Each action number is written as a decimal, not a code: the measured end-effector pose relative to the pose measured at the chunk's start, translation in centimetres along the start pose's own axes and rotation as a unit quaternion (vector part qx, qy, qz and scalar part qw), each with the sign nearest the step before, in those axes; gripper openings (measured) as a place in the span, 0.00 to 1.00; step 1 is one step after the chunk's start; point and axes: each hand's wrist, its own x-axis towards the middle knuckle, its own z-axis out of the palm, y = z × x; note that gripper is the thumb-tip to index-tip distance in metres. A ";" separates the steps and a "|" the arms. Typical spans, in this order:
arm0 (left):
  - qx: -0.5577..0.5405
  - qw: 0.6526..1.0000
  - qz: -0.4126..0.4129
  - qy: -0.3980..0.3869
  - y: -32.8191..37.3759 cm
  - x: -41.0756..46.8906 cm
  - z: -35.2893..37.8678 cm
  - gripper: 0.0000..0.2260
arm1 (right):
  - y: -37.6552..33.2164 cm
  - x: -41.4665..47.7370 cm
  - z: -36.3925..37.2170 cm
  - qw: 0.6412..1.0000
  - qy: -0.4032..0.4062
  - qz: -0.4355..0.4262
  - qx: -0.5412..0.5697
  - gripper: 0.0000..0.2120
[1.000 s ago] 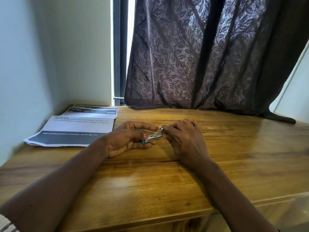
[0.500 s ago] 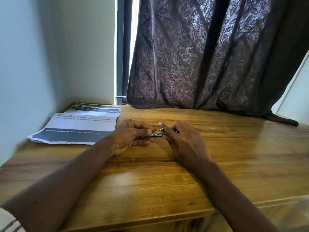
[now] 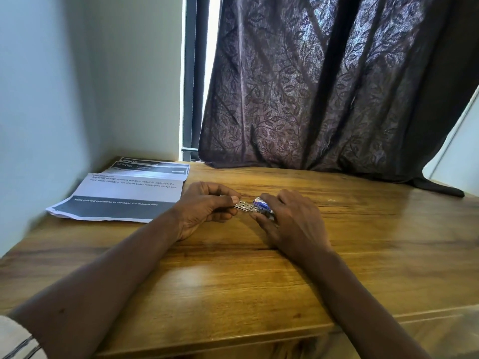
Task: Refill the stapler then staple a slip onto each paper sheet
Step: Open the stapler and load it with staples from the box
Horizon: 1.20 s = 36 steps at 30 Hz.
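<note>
- The stapler (image 3: 243, 206) is small, held low over the worktop (image 3: 233, 281) between the two grips.
- Its left part is a narrow strip of bright silver metal; its right end is blue and white, glossy, and partly hidden under fingers.
- Whether it is hinged open cannot be told; the picture is soft there.
- The left grip (image 3: 204, 208) is curled round the silver end, the thumb pressing on top and the fingers folded beneath.
- The right grip (image 3: 290, 224) is closed over the blue end, fingers arched above it and the thumb below, back of the hand up.
- The two grips nearly touch at the stapler's middle.
- The sheets (image 3: 124, 193) lie flat in a loose stack just left of the left grip, white with dark printed bands and small text, one corner near that wrist.
- Beyond both grips a dark leaf-patterned curtain (image 3: 324, 86) hangs down to the worktop's far edge.
</note>
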 end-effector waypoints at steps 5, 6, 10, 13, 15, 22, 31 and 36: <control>-0.026 0.997 0.023 0.068 0.1 0.3 -0.3 0.08 | 0.7 -0.2 -0.4 0.998 -0.042 0.035 0.038 0.20; -0.035 0.996 0.029 0.078 0.1 0.3 -0.3 0.08 | 0.7 -0.2 -0.4 0.998 -0.046 0.032 0.032 0.18; -0.069 0.989 0.047 0.125 0.3 0.5 -0.6 0.08 | 1.0 -0.2 -0.5 0.995 -0.075 0.044 0.045 0.14; -0.089 0.984 0.059 0.146 0.3 0.6 -0.7 0.10 | 0.8 -0.2 -0.6 0.994 -0.062 0.065 0.065 0.13; -0.095 0.981 0.064 0.155 0.3 0.6 -0.8 0.11 | 0.6 -0.2 -0.6 0.991 -0.062 0.078 0.086 0.12; 0.104 0.957 0.204 0.176 0.0 0.2 -0.1 0.15 | 0.1 -0.3 -0.2 0.978 0.006 0.031 0.205 0.15; 0.178 0.957 0.229 0.028 -0.2 -1.3 2.6 0.11 | -0.8 -0.5 -0.5 0.967 0.089 0.003 0.237 0.22; 0.151 0.968 0.194 -0.044 -0.3 -1.4 2.5 0.17 | -1.2 -0.7 -0.8 0.959 0.086 0.008 0.271 0.20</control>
